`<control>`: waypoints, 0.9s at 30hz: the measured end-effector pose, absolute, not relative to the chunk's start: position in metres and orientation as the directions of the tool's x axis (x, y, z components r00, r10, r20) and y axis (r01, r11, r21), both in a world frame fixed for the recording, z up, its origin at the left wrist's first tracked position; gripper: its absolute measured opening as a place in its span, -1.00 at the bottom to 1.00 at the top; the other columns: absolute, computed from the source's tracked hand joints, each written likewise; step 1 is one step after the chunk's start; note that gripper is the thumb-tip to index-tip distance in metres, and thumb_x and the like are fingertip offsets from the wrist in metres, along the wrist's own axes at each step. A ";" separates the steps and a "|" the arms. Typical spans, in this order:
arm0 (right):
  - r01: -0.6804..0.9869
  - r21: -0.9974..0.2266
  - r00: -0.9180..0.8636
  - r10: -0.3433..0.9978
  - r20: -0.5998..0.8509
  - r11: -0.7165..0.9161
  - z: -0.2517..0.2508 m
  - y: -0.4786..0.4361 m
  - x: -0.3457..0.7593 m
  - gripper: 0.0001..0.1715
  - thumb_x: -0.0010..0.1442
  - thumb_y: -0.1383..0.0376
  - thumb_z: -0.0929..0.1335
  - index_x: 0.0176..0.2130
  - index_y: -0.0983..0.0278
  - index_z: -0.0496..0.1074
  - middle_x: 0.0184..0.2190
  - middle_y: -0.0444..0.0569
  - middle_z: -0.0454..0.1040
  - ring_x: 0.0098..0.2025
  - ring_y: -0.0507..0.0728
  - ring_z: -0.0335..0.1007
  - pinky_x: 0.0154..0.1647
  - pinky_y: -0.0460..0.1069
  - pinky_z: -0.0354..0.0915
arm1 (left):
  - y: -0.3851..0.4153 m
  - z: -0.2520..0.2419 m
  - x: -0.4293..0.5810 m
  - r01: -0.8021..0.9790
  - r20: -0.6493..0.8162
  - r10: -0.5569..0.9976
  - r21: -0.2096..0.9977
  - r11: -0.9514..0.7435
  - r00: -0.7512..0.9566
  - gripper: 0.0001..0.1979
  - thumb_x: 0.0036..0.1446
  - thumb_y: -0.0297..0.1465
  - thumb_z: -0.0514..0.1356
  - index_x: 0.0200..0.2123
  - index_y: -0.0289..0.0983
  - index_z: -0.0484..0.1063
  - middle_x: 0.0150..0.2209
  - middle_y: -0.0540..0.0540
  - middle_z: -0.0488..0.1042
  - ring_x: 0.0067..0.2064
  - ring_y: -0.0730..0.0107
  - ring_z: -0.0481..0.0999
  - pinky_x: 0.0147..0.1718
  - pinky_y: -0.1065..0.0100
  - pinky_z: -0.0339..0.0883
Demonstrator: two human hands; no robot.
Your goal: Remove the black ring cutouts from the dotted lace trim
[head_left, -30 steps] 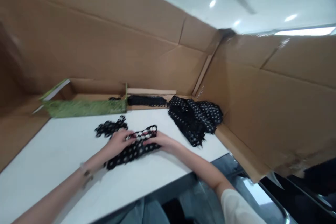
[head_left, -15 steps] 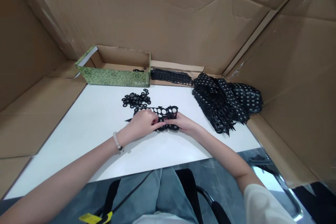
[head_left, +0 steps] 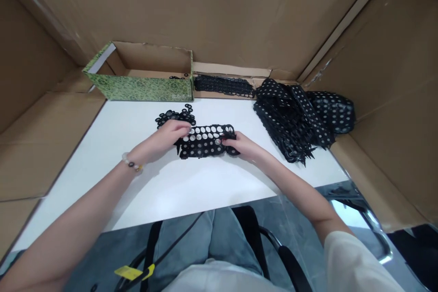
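A black sheet punched with rows of round holes [head_left: 200, 148] lies on the white table in front of me, its holes showing white along the upper rows. My right hand [head_left: 241, 144] grips its right end, thumb on top, where the material bunches up. At the upper left corner of the sheet, my left hand [head_left: 169, 136] has its thumb and fingers pinched together; what is between the fingertips, if anything, is too small to make out. Just behind that hand sits a heap of small black rings [head_left: 174, 116], partly covered by it.
A green-patterned open box [head_left: 143, 90] with a few rings inside stands at the back left. Beside it, a stack of black perforated strips [head_left: 224, 86] lies in a low cardboard tray. More black perforated sheets [head_left: 290, 123] are piled at the right. Cardboard walls [head_left: 219, 13] surround the table.
My left hand has moved left, away from my right hand, uncovering more of the perforated sheet. My right hand keeps its hold on the right end. The camera view has tilted slightly downward.
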State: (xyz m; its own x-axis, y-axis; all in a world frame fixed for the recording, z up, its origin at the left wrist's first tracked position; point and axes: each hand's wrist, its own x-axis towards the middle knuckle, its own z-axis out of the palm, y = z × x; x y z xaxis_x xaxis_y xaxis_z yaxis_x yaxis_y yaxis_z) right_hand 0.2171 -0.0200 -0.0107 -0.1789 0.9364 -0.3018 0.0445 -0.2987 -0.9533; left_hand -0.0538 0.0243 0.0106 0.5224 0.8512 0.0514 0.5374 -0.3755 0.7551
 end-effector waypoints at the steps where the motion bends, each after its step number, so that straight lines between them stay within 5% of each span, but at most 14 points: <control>1: 0.022 -0.941 -0.171 0.927 -0.335 -0.336 -0.009 -0.020 0.217 -0.83 -0.06 0.32 0.46 -0.36 0.32 0.54 -0.41 -0.03 0.57 -0.33 0.09 0.44 -0.30 -0.05 0.30 | 0.023 0.011 -0.053 0.555 0.076 0.872 0.743 -0.374 0.484 -0.73 0.21 -0.33 0.04 -0.54 -0.19 0.17 -0.55 0.02 0.25 -0.44 0.33 0.23 -0.39 0.28 0.10; 8: -0.040 -0.946 -0.194 0.931 -0.309 -0.323 -0.013 -0.024 0.213 -0.60 -0.23 0.34 0.59 -0.32 0.33 0.54 -0.34 -0.05 0.59 -0.31 0.08 0.46 -0.18 -0.01 0.40 | -0.007 0.007 -0.020 0.758 0.083 0.848 0.410 -0.508 0.523 -0.66 0.34 -0.28 -0.01 -0.45 -0.22 0.39 -0.37 -0.17 0.47 -0.27 0.13 0.47 -0.27 0.19 0.26; 15: -0.151 -0.936 -0.160 0.942 -0.293 -0.317 -0.021 -0.024 0.208 -0.57 -0.31 0.42 0.57 -0.35 0.30 0.49 -0.41 -0.15 0.54 -0.32 0.06 0.43 -0.17 -0.01 0.38 | -0.020 -0.002 -0.006 0.837 0.149 0.855 0.178 -0.518 0.498 -0.69 0.32 -0.38 0.00 -0.48 -0.20 0.36 -0.48 -0.20 0.46 -0.22 -0.02 0.52 -0.21 0.09 0.34; 27: -0.166 -0.943 -0.246 0.938 -0.245 -0.290 -0.019 -0.031 0.199 -0.37 -0.25 0.41 0.57 -0.13 0.25 0.44 -0.32 -0.15 0.59 -0.25 0.09 0.52 -0.01 0.05 0.45 | -0.015 -0.009 -0.002 0.661 0.061 0.751 0.434 -0.613 0.657 -0.65 0.45 -0.19 0.02 -0.37 -0.22 0.35 -0.37 -0.17 0.42 -0.19 0.03 0.45 -0.19 0.11 0.36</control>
State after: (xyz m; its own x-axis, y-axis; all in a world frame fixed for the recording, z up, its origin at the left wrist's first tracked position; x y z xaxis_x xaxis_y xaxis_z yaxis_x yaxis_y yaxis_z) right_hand 0.1994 -0.0310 -0.0190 -0.2461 0.9377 -0.2452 -0.1656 -0.2899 -0.9426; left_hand -0.0023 -0.0149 -0.0095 0.6572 0.7513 0.0607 0.6605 -0.6128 0.4338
